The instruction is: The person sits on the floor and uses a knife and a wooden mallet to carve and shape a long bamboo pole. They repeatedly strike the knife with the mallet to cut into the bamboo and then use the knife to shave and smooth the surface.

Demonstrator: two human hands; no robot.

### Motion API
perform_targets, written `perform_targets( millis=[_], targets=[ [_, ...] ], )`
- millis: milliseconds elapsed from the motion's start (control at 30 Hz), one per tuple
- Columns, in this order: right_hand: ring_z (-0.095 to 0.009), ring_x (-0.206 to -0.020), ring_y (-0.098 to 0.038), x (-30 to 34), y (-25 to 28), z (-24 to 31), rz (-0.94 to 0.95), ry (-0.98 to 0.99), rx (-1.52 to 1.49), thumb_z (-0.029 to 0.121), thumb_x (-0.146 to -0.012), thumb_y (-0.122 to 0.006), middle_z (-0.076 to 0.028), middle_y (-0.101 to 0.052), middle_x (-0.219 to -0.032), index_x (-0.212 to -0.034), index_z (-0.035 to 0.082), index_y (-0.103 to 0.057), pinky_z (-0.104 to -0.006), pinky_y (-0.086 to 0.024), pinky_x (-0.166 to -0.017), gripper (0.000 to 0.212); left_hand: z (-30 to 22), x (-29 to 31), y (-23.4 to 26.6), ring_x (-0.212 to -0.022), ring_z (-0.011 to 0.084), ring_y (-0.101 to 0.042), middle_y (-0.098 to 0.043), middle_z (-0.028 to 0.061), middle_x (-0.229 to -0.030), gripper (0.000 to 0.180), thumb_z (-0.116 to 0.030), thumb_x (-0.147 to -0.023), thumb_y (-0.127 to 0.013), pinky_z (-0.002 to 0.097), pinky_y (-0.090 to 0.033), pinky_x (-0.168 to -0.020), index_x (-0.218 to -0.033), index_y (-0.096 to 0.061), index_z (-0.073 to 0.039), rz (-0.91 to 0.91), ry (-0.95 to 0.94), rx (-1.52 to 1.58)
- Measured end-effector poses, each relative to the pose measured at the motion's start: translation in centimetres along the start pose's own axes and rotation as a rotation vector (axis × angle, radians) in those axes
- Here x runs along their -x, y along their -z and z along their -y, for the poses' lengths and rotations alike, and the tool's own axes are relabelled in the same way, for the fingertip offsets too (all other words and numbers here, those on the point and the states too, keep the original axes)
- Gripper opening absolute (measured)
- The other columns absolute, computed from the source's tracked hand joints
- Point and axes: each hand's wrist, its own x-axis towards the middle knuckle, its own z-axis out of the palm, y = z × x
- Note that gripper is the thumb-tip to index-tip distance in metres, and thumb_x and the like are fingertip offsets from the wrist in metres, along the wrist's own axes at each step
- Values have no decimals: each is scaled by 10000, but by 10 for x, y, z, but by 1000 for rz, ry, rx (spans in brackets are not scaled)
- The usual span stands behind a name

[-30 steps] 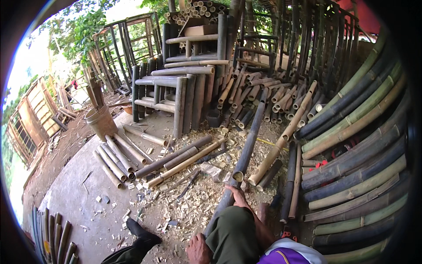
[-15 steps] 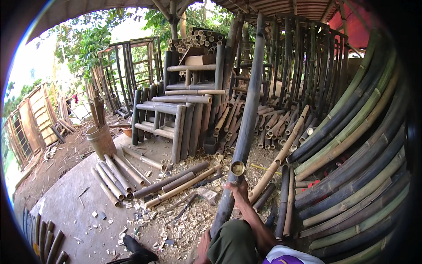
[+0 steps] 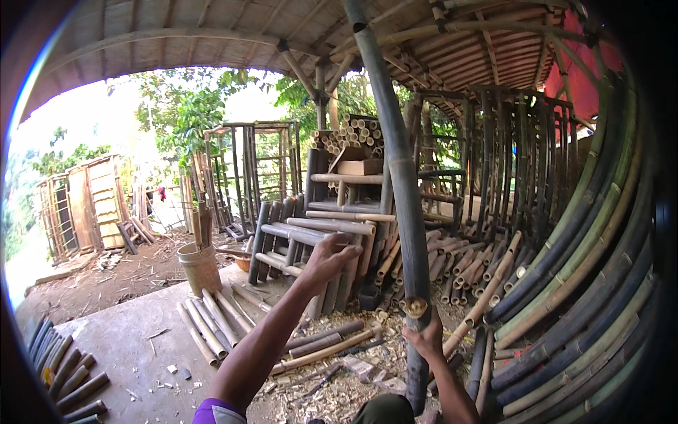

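Observation:
A long dark bamboo pole (image 3: 404, 169) stands nearly upright in front of me, its top leaning slightly left and rising toward the roof. A round pale hole (image 3: 416, 308) is cut in its side low down. Just below that hole, my right hand (image 3: 426, 338) is wrapped round the pole. My left hand (image 3: 330, 260) is raised to the left of the pole, apart from it, with fingers spread and slightly curled and nothing in them. Part of my knee (image 3: 385, 410) shows at the lower edge beside the pole's foot.
Long bamboo poles (image 3: 565, 297) lie stacked at my right. Cut bamboo lengths (image 3: 201, 321), a bucket (image 3: 199, 268) and wood chips (image 3: 311, 389) are on the floor. Bamboo frames (image 3: 311, 233) stand ahead, and more short pieces (image 3: 63, 367) lie at the lower left.
The pole has tipped more upright, its top swinging left. My left hand has come up from low beside my knee to left of the pole; my right hand still grips it. The view has lifted.

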Motion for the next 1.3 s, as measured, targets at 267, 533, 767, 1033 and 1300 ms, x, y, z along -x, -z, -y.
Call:
perform_targets(
  millis=[267,533,767,1033,1300],
  targets=[
    [-330,-984,-729,32,1,-21,234,-61,210,172,-685,-837,-169,-731,-1071,-1322,46,-569,-431,-562,-880,702,22,-49,17,-1115,190,-662,-682,92,-1221,623,-466,-989,-697,378,-550,-862,-1427,-504,-67,-140,26,473],
    [-397,-1088,-697,24,4,-80,526,-80,662,173,-639,-925,-190,-700,-1148,-1393,73,-512,-466,-560,-931,865,177,-11,51,-914,259,-710,-728,122,-974,340,-263,-853,-850,441,-592,-892,-1064,-705,-39,-513,167,944],
    [-384,-1249,-540,-9,6,-184,333,149,959,114,-587,-950,-171,-584,-1286,-1311,69,-522,-555,-351,-1133,842,289,124,-2,-1063,264,-690,-707,126,-1132,421,-201,-898,-779,430,-550,-1015,-1234,-638,9,-779,321,1202],
    [-344,-1397,-481,-30,-31,-293,461,214,868,-194,-700,-634,-133,-580,-1379,-1355,63,-586,-576,-249,-1225,705,318,242,-68,-1330,313,-536,-574,119,-1361,598,-326,-847,-846,604,-443,-1182,-1296,-547,-68,-815,756,1152],
    [-337,-1448,-423,-11,-50,-338,683,146,987,-195,-662,-647,-109,-540,-1453,-1398,93,-561,-520,-264,-1216,795,347,271,-95,-1265,282,-553,-552,102,-1251,550,-240,-852,-867,527,-491,-1159,-1268,-532,-107,-931,931,1333]
  ],
)
